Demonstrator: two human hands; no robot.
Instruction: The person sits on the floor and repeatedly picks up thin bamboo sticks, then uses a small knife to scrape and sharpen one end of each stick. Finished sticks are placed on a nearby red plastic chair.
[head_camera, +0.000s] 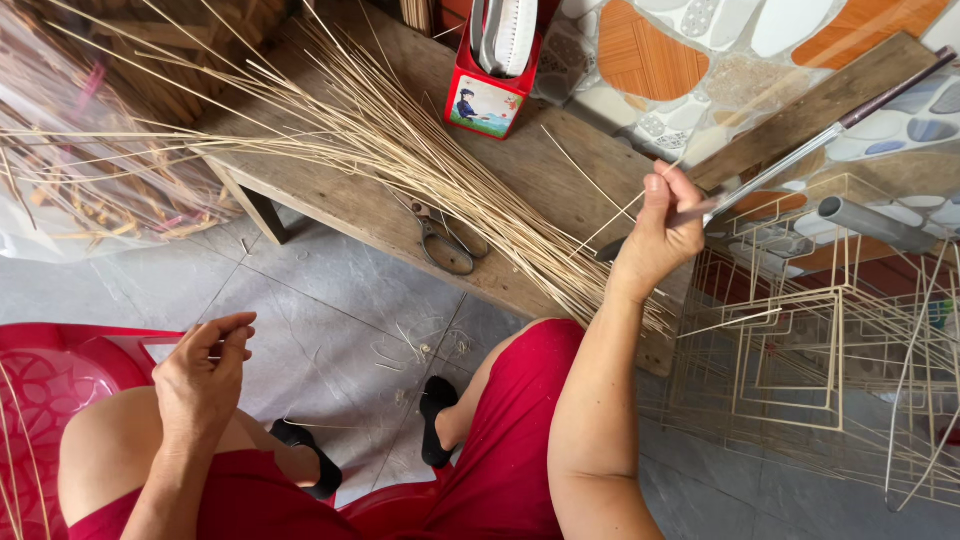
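Nearest: left hand (205, 372) hovers over the left knee, thumb and fingertips pinched together. Grip looks closed on a very thin sliver, but it's too fine to confirm; cannot tell what, if anything, is in it. Red chair (50, 375) sits at the lower left beside that knee. Person wears red shorts, black footwear on a grey tile floor (330, 310) with a few stray slivers on it.

Mid: right hand (662, 232) is raised at the counter's (350, 205) right end, fingers clamped around the dark handle of a long knife (800, 155). The blade runs up and right, away from the hand, and ends in a dark tip near the frame edge. A single thin bamboo strip (600, 195) crosses at the hand, near the blade base; contact with the thumb not clear.

On the counter: a big fan of bamboo strips (400, 150), spread from the upper left and converging toward the right end just below the right hand. Scissors (447, 243) lie flat just beside the bundle, on the near edge.

Right side: stacked bamboo frames (800, 350), open square lattice work, standing on the floor next to the counter.

Far: red box (490, 95) at the counter's back edge, holding white items.
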